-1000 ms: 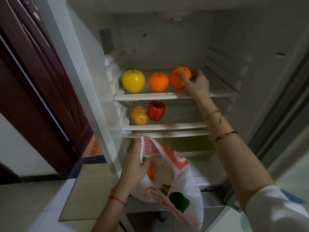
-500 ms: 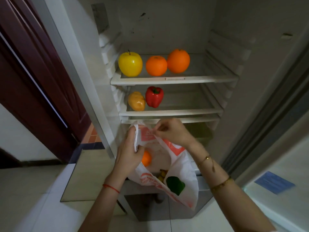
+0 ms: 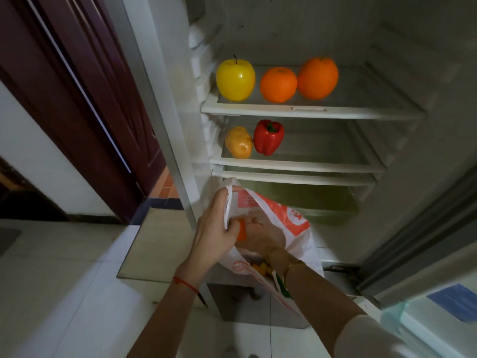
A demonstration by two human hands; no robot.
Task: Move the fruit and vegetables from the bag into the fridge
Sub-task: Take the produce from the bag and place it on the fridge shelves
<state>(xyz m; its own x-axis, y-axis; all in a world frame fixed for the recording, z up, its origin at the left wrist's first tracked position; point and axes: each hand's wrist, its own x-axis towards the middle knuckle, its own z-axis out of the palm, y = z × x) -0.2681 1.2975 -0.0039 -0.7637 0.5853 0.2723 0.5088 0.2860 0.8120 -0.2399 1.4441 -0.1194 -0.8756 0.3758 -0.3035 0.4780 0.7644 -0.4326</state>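
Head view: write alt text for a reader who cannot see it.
A person's left hand holds a plastic bag open before an open fridge while the right hand reaches inside it. Fruit and vegetables already sit on two shelves.

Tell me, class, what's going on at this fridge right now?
A person is unpacking produce. The left hand grips the plastic bag open while the right hand reaches inside it. A yellow apple and two oranges sit on the upper shelf; a potato and red pepper sit below.
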